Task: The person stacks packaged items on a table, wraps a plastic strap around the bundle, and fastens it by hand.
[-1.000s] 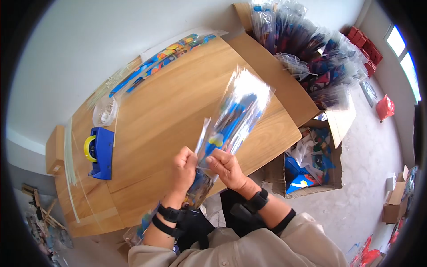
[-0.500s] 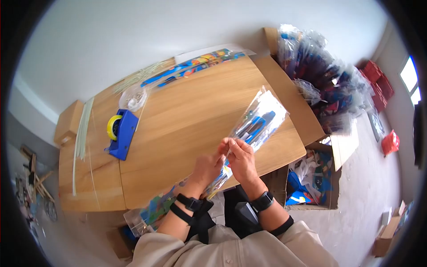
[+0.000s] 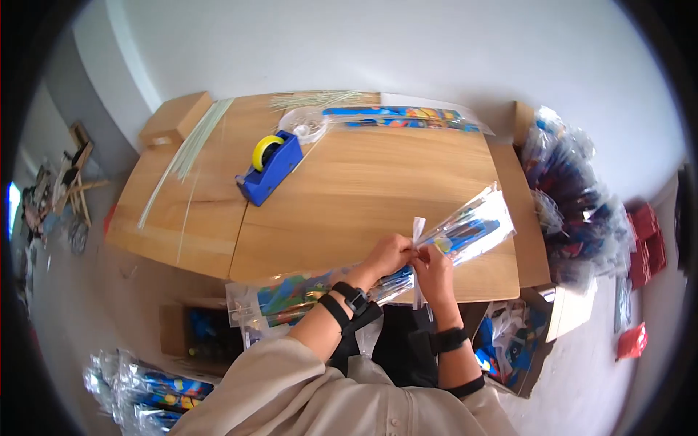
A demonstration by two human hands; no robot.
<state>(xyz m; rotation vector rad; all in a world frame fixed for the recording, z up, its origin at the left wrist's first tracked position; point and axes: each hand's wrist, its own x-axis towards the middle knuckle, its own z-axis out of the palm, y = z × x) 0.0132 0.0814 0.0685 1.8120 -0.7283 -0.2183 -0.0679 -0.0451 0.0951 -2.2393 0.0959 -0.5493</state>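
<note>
A long clear plastic package (image 3: 469,229) with blue printed contents lies slantwise over the table's front edge. My left hand (image 3: 392,256) and my right hand (image 3: 434,270) meet at its middle, both with fingers closed around its gathered part. A pale strip (image 3: 418,228) stands up between the hands and also hangs below them. My fingers hide the exact grip. Under my left forearm, more printed plastic packages (image 3: 283,296) lie along the front edge.
A blue tape dispenser (image 3: 273,171), a round clear container (image 3: 304,125), pale thin strips (image 3: 190,149) and printed pieces (image 3: 407,116) lie on the wooden table (image 3: 363,189). Wrapped bundles (image 3: 574,196) stand at the right. An open carton (image 3: 534,349) sits below the right edge.
The view has turned, so the table appears more level. Both hands have come together at the package's middle, where the pale strip now shows. More wrapped packages have come into view at lower left.
</note>
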